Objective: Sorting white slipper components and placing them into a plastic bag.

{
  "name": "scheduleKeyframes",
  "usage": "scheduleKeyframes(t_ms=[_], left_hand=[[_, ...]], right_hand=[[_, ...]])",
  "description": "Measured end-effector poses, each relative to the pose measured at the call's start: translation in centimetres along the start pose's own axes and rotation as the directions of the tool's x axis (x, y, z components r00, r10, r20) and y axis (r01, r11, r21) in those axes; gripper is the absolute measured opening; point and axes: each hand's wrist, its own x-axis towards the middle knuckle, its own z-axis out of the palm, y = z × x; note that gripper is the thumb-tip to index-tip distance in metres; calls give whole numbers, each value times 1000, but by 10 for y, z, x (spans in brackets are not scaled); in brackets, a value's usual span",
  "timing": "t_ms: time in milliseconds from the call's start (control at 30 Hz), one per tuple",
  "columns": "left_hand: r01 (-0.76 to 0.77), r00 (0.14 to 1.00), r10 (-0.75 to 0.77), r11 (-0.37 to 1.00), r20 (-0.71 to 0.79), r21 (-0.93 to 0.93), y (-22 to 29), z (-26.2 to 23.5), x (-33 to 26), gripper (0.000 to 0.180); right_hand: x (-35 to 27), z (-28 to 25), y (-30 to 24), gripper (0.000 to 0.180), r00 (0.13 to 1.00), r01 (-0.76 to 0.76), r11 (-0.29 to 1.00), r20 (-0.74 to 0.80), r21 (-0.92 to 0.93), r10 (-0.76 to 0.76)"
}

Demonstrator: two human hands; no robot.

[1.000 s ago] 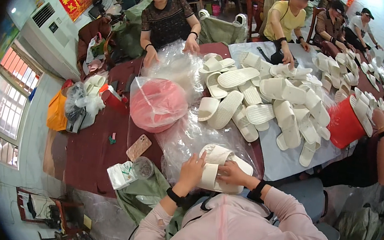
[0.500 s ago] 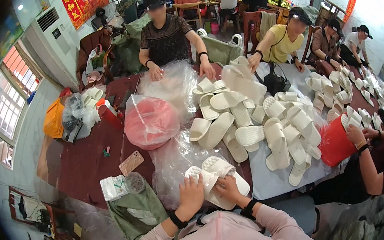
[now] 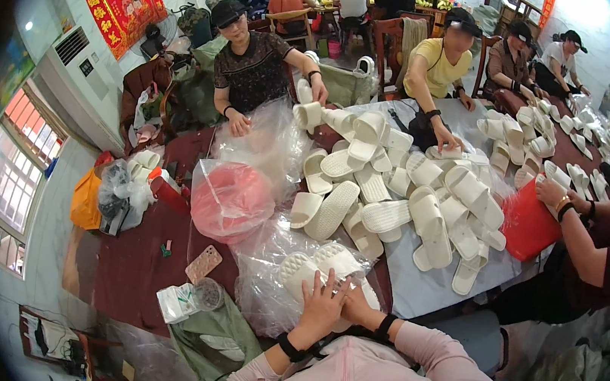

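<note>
In front of me a pair of white slippers (image 3: 303,268) with textured straps lies side by side on clear plastic. My left hand (image 3: 321,304) rests over them, its fingers stretched out and spread near the straps. Close against it, my right hand (image 3: 360,309) has its fingers bent on the right slipper; the left hand partly hides their tips. Just beyond, a large heap of white slippers (image 3: 370,187) covers the middle of the table. Clear plastic bags (image 3: 260,273) lie under and left of my pair.
On the left are a pink bundle in clear plastic (image 3: 231,200), a phone (image 3: 204,263), a white packet (image 3: 183,303) and a clear plastic cup (image 3: 209,297). Co-workers sit across the maroon table (image 3: 124,267); one at right holds a red bag (image 3: 531,222).
My hands and the pair moved slightly left, and my hands drew together. The far co-worker in yellow put clear plastic down and now reaches into the heap; the one in black lifts a slipper.
</note>
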Motion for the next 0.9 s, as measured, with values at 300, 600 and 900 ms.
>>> scheduleKeyframes(t_ms=[300,600,900], left_hand=[[-81,992,74,995,-104,-62,1,-17,9,48],[-352,927,325,927,-189,-131,25,-38,10,46],[-271,957,258,957,-130,-101,22,-14,17,52]], right_hand=[[-8,-5,9,49,997,-78,985,-2,154,79],[-27,-49,-2,51,941,45,985,-324,-165,-98],[-34,-46,20,49,980,-7,990,-195,143,35]])
